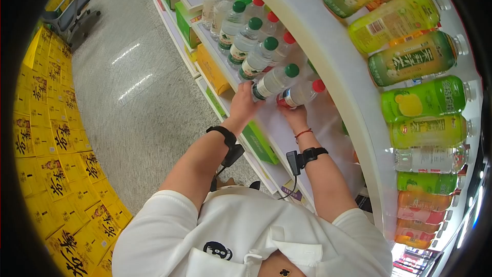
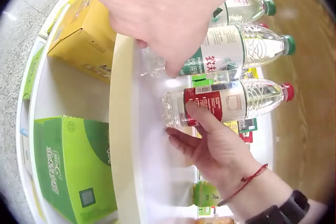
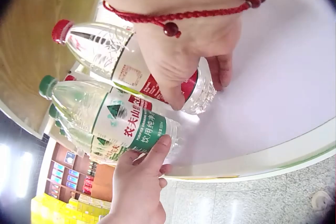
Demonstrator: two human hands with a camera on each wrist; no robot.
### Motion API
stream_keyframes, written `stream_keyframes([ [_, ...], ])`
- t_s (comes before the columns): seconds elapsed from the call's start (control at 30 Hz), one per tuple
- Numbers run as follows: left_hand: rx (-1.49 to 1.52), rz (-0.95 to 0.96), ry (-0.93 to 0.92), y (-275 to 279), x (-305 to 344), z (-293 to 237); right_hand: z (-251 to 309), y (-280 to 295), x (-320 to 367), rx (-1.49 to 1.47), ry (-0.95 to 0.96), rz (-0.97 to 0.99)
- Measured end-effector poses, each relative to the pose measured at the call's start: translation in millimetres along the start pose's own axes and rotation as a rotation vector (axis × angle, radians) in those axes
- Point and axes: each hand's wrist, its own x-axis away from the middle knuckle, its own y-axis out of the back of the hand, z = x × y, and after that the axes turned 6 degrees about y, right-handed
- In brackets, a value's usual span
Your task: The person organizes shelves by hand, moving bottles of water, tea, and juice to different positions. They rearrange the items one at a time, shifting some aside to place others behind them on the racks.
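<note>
My left hand (image 1: 245, 103) grips the lower end of a clear water bottle with a green cap (image 1: 275, 80). Its green and white label shows beside my thumb in the right wrist view. Close by, my right hand (image 1: 295, 118) holds a red-capped water bottle (image 1: 303, 93) near its base, thumb over the red label (image 2: 207, 103). Both bottles stand side by side on a white shelf (image 3: 278, 92). Behind them are rows of more water bottles (image 1: 240, 46), with green caps on one side and red on the other.
A higher shelf at the right carries green tea and juice bottles (image 1: 410, 59). Below the white shelf sit a yellow carton (image 2: 86, 35) and a green carton (image 2: 73, 169). Yellow boxes (image 1: 56, 143) are stacked across the grey floor (image 1: 133, 102), with an office chair (image 1: 69, 13) beyond.
</note>
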Motion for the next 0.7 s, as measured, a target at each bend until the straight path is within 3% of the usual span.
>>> stream_keyframes([
  [0.27,-0.048,0.088,0.010,9.0,-8.0,-5.8,26.5,-10.9,-24.9,0.185,0.118,0.079],
  [0.43,0.009,-0.007,-0.023,6.6,-6.3,-2.8,19.7,-11.3,-33.7,0.046,-0.008,0.120],
  [0.7,-0.008,0.024,-0.021,7.9,-11.0,4.1,6.6,-17.9,-51.3,-0.121,0.029,0.158],
])
